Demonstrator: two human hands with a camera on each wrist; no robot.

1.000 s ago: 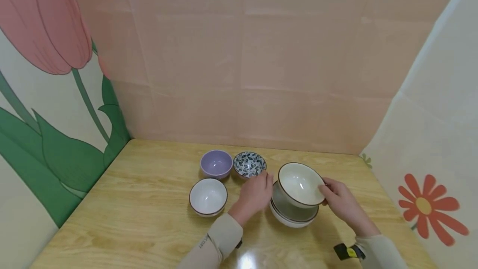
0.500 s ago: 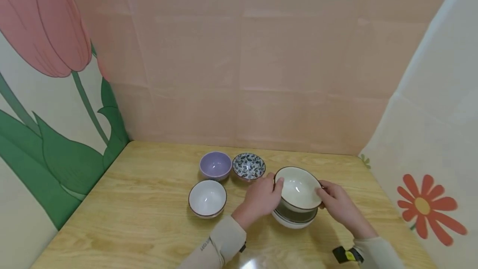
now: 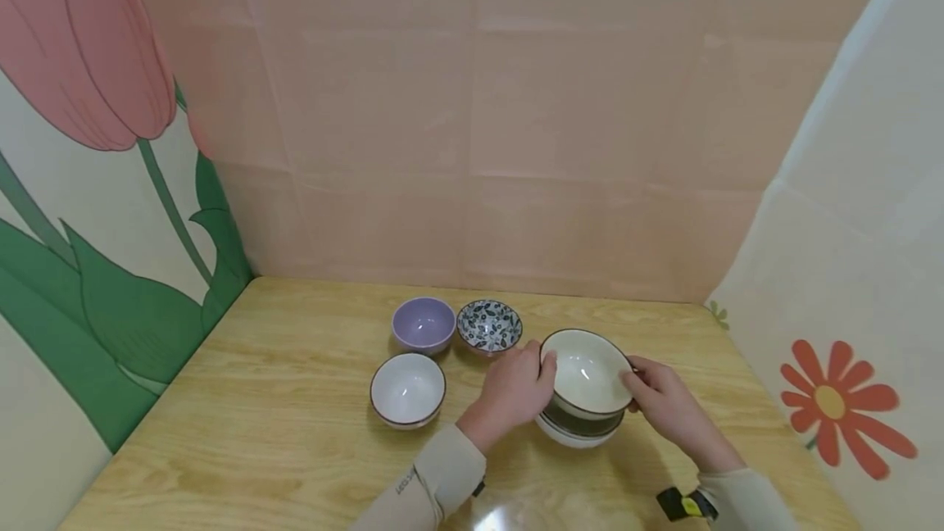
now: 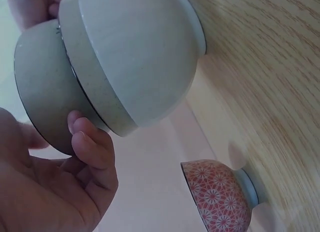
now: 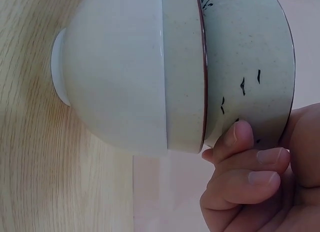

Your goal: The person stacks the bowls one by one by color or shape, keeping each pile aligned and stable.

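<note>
1. Left hand (image 3: 516,388) grasps the near-left rim of the cream bowl (image 3: 587,371), thumb over the edge, fingers against the outer wall.
2. Right hand (image 3: 666,400) grasps the opposite side, thumb likewise over the rim.
3. Cream bowl: dark-edged, mouth up, slightly tilted, over the stack. Small dark marks on its outer wall; its base is hidden, so cannot tell whether it rests inside.
4. Stack below: speckled bowl (image 5: 185,72), dark rim, nested in a plain white bottom bowl (image 5: 117,77), which stands on the wood-grain table (image 3: 243,400).
5. Left of stack, three bowls, upright: blue-patterned bowl (image 3: 490,326) nearest the backdrop (image 3: 472,121), purple bowl (image 3: 424,324) just beside it, dark-rimmed white bowl (image 3: 408,389) in front of the purple one.
</note>
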